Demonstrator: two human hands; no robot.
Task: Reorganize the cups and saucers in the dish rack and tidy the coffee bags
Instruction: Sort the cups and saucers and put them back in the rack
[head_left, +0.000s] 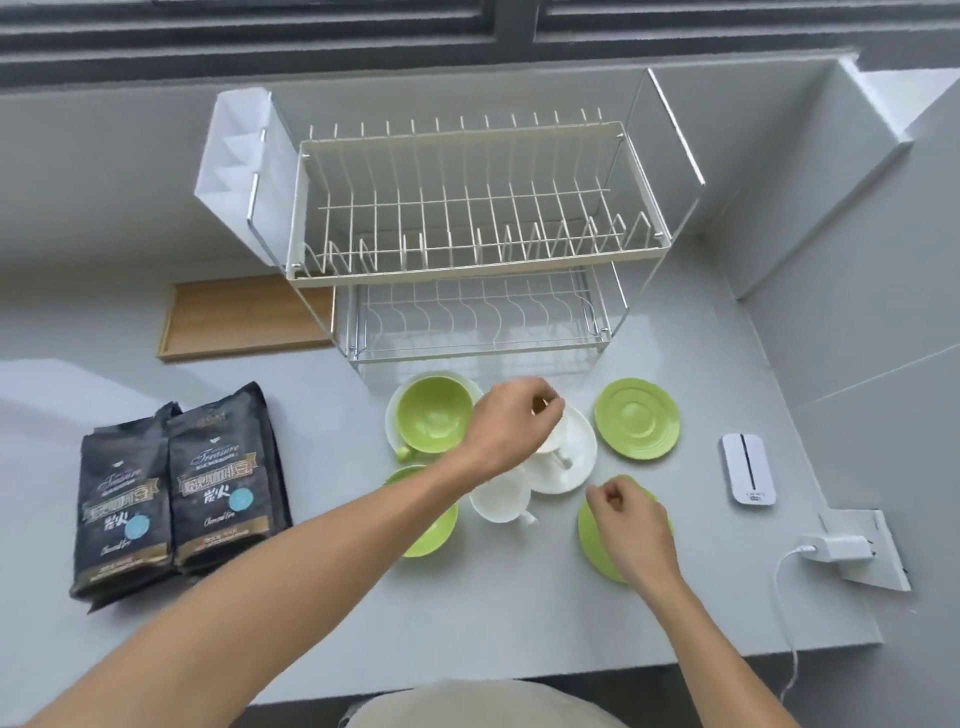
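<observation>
The left hand (511, 423) is covering most of a white cup (553, 441), so whether its fingers are gripping the rim cannot be told. The left forearm is hiding much of a green saucer (434, 530). The right hand (631, 525) is masking the middle of another green saucer (592, 535). The charger cable (782, 597) is running out past the counter edge.

Green and white cups (434, 413) and saucers (637, 418) are grouped near the empty two-tier dish rack (475, 208); two black coffee bags (176, 488) lie left.
</observation>
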